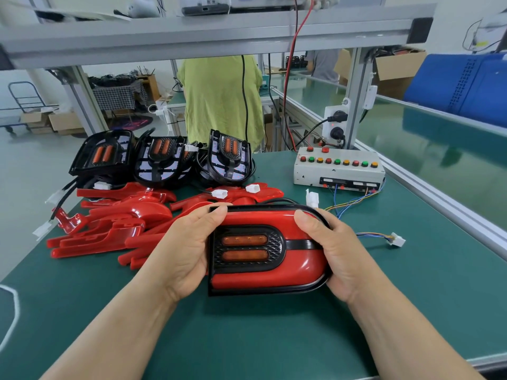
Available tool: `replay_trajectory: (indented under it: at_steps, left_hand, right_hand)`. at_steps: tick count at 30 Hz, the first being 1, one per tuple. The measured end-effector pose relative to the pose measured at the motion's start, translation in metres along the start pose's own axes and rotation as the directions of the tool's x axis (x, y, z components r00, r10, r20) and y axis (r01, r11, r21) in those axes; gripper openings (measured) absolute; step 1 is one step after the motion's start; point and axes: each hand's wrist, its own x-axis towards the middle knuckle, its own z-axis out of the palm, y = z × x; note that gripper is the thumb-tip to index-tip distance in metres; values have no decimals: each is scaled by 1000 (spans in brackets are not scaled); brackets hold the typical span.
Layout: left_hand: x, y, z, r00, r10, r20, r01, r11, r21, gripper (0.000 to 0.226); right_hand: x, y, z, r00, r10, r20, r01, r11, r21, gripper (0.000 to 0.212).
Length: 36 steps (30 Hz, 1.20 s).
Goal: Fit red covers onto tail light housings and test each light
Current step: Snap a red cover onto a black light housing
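A: Unit up front?
B: Black tail light housing (pixel 260 291), red cover (pixel 304 260) seated on it. Two amber bars in a honeycomb inset. Face up, rounded end to the right; left hand (pixel 186 248) and right hand (pixel 337 250) grip its ends.
A: Loose stock?
B: Spare red covers (pixel 115 229) heaped just left, overlapping. Three bare housings (pixel 164 160) behind them, propped up, amber lenses showing.

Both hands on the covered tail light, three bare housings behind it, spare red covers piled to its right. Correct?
One error: the spare red covers are piled to the left of the tail light, not its right, as the head view shows. The rest holds: left hand and right hand grip it, and three bare housings stand behind.
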Motion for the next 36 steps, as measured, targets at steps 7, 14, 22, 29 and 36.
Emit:
replay_trajectory:
  at_steps: [7,14,22,29,36]
  left_hand:
    - [2,0,-4,1000,-9,-4,9,1000,-11,42]
    - [2,-2,-2,998,36,-57,-37,999,-6,39]
    - [2,-5,2,973,107,-202,-109,994,0,28]
    - [4,-8,1,968,153,-200,-141,987,74,37]
    - [6,-7,-2,993,102,-68,-102,995,-7,40]
  right_hand:
    - [-1,-1,3,1000,-12,-16,12,1000,-9,48]
    - [-2,-4,5,999,-35,-18,34,999,-35,41]
    - [1,-10,12,993,-106,-60,100,990,-98,37]
    - [4,-8,11,992,-111,-59,106,990,-88,40]
    - [5,-8,6,997,-47,-63,44,998,-39,41]
